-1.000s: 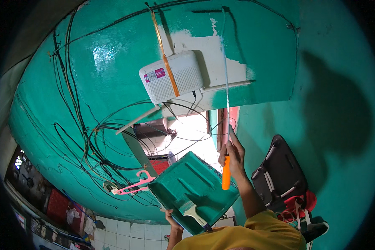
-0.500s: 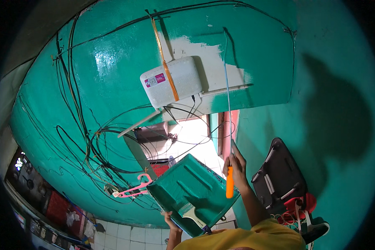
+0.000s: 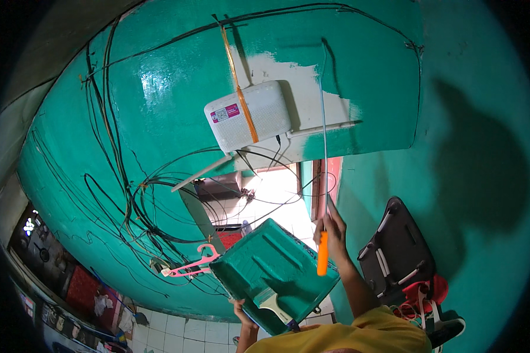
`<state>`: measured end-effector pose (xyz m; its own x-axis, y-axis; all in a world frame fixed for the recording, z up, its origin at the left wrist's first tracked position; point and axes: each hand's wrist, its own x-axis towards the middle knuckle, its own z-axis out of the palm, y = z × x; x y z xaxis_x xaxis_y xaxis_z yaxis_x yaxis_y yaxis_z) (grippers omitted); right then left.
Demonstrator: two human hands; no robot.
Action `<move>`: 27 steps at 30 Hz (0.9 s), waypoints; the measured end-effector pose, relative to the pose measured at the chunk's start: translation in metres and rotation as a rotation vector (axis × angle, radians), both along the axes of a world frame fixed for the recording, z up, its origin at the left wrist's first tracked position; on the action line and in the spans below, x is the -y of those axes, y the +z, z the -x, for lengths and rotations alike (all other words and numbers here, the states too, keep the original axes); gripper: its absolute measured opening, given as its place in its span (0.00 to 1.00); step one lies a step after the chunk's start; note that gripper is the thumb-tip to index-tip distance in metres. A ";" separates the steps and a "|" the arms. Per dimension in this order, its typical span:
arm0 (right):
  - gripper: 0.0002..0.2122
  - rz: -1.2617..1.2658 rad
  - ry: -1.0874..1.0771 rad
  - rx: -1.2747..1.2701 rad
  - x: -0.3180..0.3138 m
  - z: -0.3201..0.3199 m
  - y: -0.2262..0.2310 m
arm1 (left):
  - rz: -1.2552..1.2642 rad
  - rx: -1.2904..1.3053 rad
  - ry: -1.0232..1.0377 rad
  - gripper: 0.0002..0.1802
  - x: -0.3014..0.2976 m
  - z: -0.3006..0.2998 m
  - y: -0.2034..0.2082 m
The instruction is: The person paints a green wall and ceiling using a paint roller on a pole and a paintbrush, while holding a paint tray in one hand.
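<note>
My right hand (image 3: 334, 235) is closed around the paint roller (image 3: 323, 256), near the top of its orange handle. Its long thin rod reaches up to a green-coated roller head (image 3: 300, 43) against the wall, beside an unpainted white patch (image 3: 321, 97). Down at the left, my left hand (image 3: 241, 312) grips the edge of a paint tray (image 3: 244, 250) coated in green paint. A wide paintbrush (image 3: 272, 303) with a pale handle lies inside the tray, its bristles toward the tray's middle.
A white router-like box (image 3: 265, 115) hangs on the green wall by an orange strap. Loose black cables (image 3: 138, 206) and a pink hanger (image 3: 197, 267) are left of the tray. A dark folding table (image 3: 397, 250) leans at the right, near a red item (image 3: 436, 288).
The whole view has shifted slightly, so the wall and box appear a little farther right. Both hands keep their holds, and the roller head is at nearly the same spot on the wall.
</note>
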<state>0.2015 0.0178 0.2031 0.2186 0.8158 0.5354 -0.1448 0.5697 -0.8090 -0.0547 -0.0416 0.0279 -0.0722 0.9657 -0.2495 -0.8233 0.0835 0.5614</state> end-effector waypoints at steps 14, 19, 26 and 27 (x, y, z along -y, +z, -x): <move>0.21 0.098 -0.018 -0.019 0.048 0.013 -0.051 | -0.006 0.081 -0.058 0.18 -0.014 0.010 -0.044; 0.22 0.034 -0.032 0.054 0.025 0.001 -0.009 | -0.025 0.057 -0.054 0.19 -0.012 0.005 -0.036; 0.22 -0.017 -0.021 0.063 0.010 -0.007 0.026 | -0.058 0.033 -0.071 0.22 -0.015 0.007 -0.027; 0.22 -0.022 -0.004 0.054 0.008 -0.009 0.030 | -0.059 0.010 -0.050 0.22 -0.020 0.012 -0.036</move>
<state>0.2104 0.0102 0.2335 0.1923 0.8028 0.5644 -0.0988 0.5880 -0.8028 -0.0666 -0.0219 -0.0083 -0.0218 0.9811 -0.1921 -0.8245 0.0911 0.5585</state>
